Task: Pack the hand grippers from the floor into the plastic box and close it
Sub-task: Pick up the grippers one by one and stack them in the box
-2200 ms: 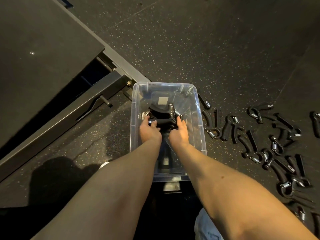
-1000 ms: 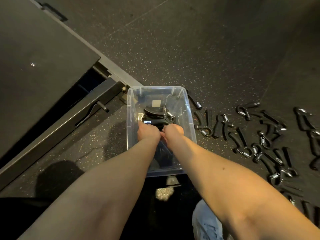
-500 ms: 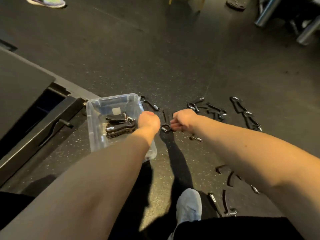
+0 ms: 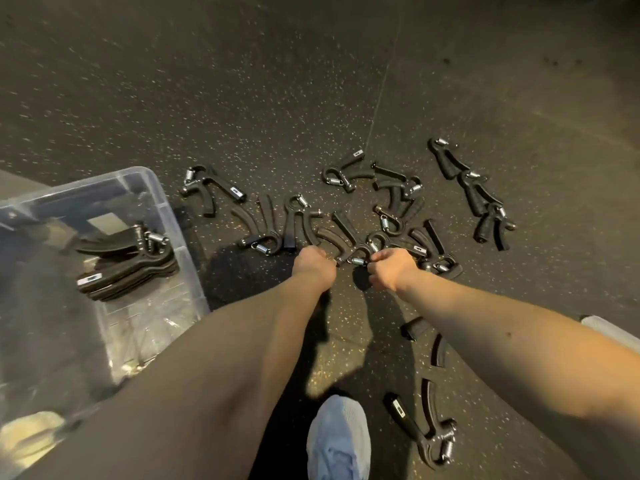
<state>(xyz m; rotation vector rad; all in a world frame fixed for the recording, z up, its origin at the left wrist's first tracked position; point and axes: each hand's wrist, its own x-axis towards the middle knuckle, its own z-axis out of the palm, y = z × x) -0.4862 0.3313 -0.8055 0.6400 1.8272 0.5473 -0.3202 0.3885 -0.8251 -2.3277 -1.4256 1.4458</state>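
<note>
Several black hand grippers with steel springs lie scattered on the floor (image 4: 391, 202). My left hand (image 4: 313, 266) reaches down with curled fingers onto the handle end of one hand gripper (image 4: 329, 237). My right hand (image 4: 391, 270) curls its fingers on a neighbouring hand gripper (image 4: 375, 242) by its spring. A clear plastic box (image 4: 156, 188) stands open at the left, and a stack of hand grippers (image 4: 128, 261) lies inside it. No lid is in view.
More hand grippers lie near my right forearm (image 4: 427, 427) and at the far right (image 4: 478, 195). My pale shoe (image 4: 337, 441) stands between my arms. The floor is dark speckled rubber (image 4: 277, 81). A white object (image 4: 606, 330) peeks in at the right edge.
Both hands have left the stack in the box and moved right to the pile on the floor. My view has swung right, so the box now sits at the left edge.
</note>
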